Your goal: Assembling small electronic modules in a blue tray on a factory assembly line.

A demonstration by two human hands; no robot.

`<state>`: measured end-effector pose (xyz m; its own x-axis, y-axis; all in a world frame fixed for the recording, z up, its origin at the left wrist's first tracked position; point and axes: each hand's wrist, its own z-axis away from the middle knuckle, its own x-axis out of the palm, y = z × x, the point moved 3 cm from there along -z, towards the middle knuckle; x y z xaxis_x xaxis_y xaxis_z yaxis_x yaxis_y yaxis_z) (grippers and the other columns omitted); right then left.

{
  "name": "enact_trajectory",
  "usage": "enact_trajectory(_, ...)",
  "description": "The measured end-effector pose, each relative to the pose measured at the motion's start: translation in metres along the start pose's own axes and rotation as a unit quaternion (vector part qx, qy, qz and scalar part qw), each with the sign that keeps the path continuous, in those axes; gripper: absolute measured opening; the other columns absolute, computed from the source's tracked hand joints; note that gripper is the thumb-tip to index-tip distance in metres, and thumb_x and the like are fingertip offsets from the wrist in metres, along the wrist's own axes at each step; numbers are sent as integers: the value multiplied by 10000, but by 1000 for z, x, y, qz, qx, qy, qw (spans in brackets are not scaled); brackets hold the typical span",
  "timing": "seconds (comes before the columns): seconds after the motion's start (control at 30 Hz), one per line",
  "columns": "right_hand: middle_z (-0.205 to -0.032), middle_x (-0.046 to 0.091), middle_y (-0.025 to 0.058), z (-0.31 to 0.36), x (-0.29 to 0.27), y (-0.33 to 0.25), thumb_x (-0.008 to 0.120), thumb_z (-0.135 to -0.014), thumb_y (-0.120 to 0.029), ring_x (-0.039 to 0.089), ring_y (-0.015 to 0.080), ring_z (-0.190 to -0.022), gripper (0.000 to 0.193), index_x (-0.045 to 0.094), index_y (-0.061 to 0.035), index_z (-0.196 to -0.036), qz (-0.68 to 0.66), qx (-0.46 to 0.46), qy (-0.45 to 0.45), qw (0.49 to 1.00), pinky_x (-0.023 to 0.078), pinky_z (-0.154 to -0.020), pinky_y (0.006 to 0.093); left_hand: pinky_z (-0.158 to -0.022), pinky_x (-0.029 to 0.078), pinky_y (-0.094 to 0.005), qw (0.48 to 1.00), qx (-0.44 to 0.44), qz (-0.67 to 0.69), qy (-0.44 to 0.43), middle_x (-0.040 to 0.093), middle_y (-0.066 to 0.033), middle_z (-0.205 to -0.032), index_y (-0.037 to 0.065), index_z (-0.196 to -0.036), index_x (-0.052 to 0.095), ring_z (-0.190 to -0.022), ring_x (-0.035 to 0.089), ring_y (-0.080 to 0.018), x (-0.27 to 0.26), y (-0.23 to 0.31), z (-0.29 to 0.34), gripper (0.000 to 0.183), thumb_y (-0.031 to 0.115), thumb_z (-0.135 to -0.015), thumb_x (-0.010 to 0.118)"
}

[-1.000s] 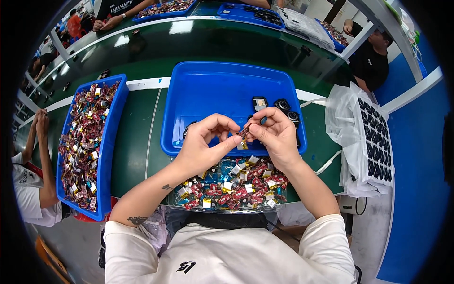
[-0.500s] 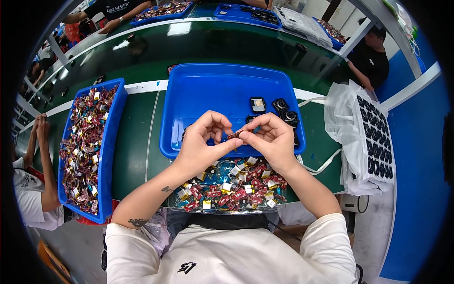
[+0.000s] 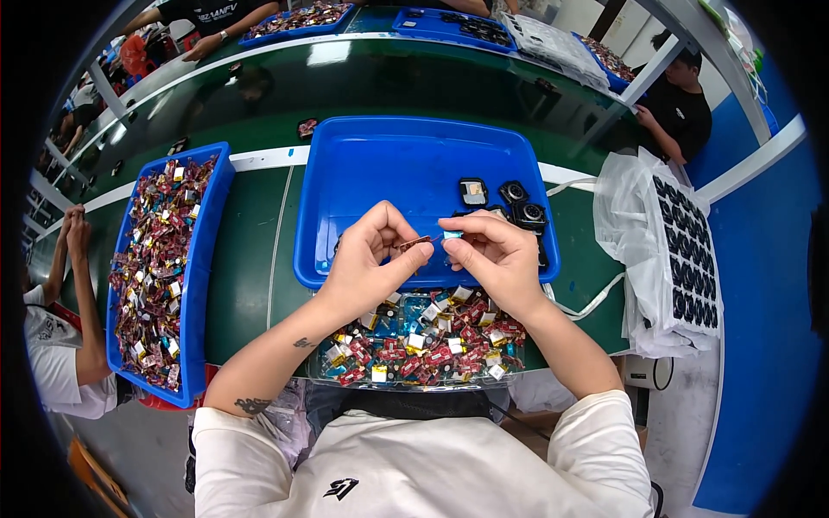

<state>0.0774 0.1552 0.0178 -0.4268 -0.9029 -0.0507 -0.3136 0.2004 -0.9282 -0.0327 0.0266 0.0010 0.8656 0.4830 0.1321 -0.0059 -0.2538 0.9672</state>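
Observation:
My left hand [image 3: 367, 263] and my right hand [image 3: 492, 255] meet over the near edge of a big blue tray [image 3: 389, 164]. Between their fingertips they pinch a small reddish-brown flat part [image 3: 416, 243] with a pale blue end. Several small black square parts [image 3: 505, 203] lie in the tray's right side, just beyond my right hand. Under my wrists a clear shallow tray [image 3: 345, 377] holds a heap of small red, yellow and blue parts [image 3: 423, 341].
A long blue bin [image 3: 200, 285] full of the same small parts stands at my left on the green table [image 3: 250, 250]. A white bag of black parts [image 3: 673, 250] lies at my right. Other people sit at the left and far right; more blue trays are at the back.
Both hands have lifted a little away from me and spread apart, with the small part now stretched between the fingertips.

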Motion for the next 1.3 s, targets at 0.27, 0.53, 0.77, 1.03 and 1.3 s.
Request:
enact_trajectory(0.27, -838, 616, 94, 0, -3, 6, 627, -857, -38, 596, 114, -687, 120, 660, 46, -936, 2, 25, -18, 1000, 502, -587, 220, -562, 451, -178, 992, -76, -98, -7, 622, -26, -763, -7, -897, 619, -646, 562, -47, 1, 0, 0, 123, 96, -846, 666)
enact_trajectory(0.53, -777, 611, 82, 1, -7, 8, 637, -859, -68, 579, 106, -662, 110, 631, 33, -816, -71, 68, -73, 993, 490, -581, 224, -586, 445, -190, 997, -46, -67, -9, 615, -22, -759, -10, -890, 625, -675, 557, -50, 0, -1, 0, 116, 94, -850, 655)
enact_trajectory(0.77, -790, 609, 51, 1, -3, 8, 640, -866, -96, 574, 80, -678, 129, 640, 32, -863, -66, 73, -64, 993, 488, -607, 209, -587, 439, -186, 995, -50, -88, -26, 614, -28, -790, -4, -874, 607, -684, 551, -51, -2, -3, 0, 86, 70, -849, 645)
enact_trajectory(1.03, -809, 614, 58, 2, -7, 10, 625, -872, -87, 582, 90, -727, 122, 634, 33, -857, -14, 28, -64, 997, 487, -659, 221, -594, 418, -187, 998, -28, -57, -13, 610, 6, -738, 6, -848, 632, -662, 517, -28, -1, -3, -1, 101, 104, -841, 656)
enact_trajectory(1.3, -804, 584, 56, 1, -6, 8, 627, -865, -66, 556, 107, -699, 114, 589, 12, -792, -70, 50, -12, 996, 454, -622, 238, -645, 480, -231, 996, -10, 50, -67, 611, -33, -808, -6, -884, 613, -737, 572, -79, 2, 7, 3, 90, 75, -856, 640)
